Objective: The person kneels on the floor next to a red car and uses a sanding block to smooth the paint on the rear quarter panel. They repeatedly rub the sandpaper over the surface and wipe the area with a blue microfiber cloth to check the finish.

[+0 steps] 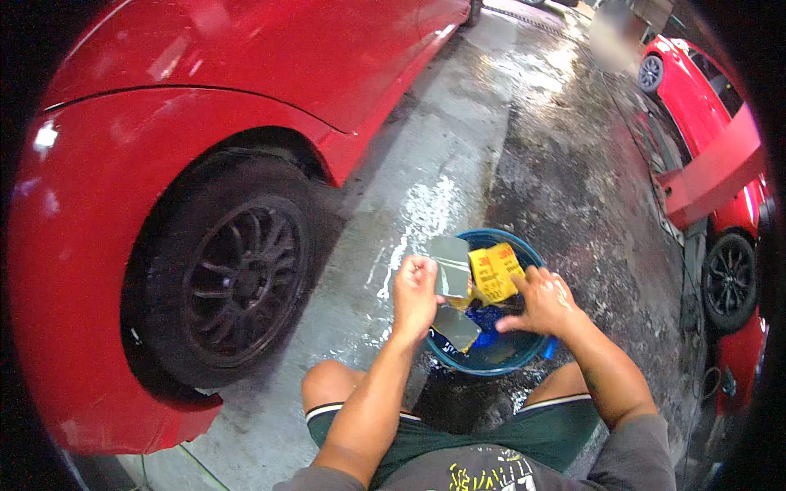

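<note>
My left hand (416, 299) is closed on a wet grey sheet (449, 255), held up over a blue round bucket (479, 369) between my knees. A yellow printed sheet (494, 268) is beside the grey one, above the bucket. My right hand (542, 299) has its fingers spread at the yellow sheet's right edge, the fingertips at or touching it, with the thumb stretched low over the bucket. Inside the bucket are more grey and yellow pieces and a blue item (488, 317), partly hidden.
A red car's front fender (90, 188) and black-rimmed wheel (246, 282) fill the left. Another red car (688, 90) stands at the right, with a red metal post (708, 176) and a hose (711, 385). The wet concrete floor (409, 155) runs between them.
</note>
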A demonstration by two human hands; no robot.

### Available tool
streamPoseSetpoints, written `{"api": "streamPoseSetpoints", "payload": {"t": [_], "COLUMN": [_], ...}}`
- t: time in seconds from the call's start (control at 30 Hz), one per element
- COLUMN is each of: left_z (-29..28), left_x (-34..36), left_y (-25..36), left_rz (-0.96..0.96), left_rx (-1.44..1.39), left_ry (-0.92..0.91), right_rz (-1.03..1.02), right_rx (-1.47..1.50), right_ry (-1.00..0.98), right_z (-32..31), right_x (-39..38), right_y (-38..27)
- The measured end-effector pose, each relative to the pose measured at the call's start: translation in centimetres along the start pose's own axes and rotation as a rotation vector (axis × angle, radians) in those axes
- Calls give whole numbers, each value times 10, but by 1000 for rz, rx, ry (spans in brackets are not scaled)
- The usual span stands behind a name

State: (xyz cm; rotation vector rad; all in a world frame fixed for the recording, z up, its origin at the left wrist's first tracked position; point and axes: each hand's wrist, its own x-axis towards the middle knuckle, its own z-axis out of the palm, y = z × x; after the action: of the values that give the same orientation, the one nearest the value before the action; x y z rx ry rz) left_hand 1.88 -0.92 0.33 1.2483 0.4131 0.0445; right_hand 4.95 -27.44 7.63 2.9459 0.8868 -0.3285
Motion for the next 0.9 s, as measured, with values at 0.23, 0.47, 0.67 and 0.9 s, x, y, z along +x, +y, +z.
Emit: {"api": "streamPoseSetpoints", "payload": {"t": [0.23,0.47,0.67,0.9], "left_z": [11,-23,-3,46], "left_x": [6,9,-92,-84], "left_y": [2,-12,-46,-35], "left_rz": [197,531,722,289], "left_rx": [-33,571,1064,1636], "left_ry": [-354,357,337,-258], "right_rz": [288,254,-256,-499], "right_rx": [1458,724,337,-99], "right_ry": [-158,390,431,321], "right_z": [-25,-14,70,81], "right_x": [45,74,80,75], "right_y": [-28,32,85,82]}}
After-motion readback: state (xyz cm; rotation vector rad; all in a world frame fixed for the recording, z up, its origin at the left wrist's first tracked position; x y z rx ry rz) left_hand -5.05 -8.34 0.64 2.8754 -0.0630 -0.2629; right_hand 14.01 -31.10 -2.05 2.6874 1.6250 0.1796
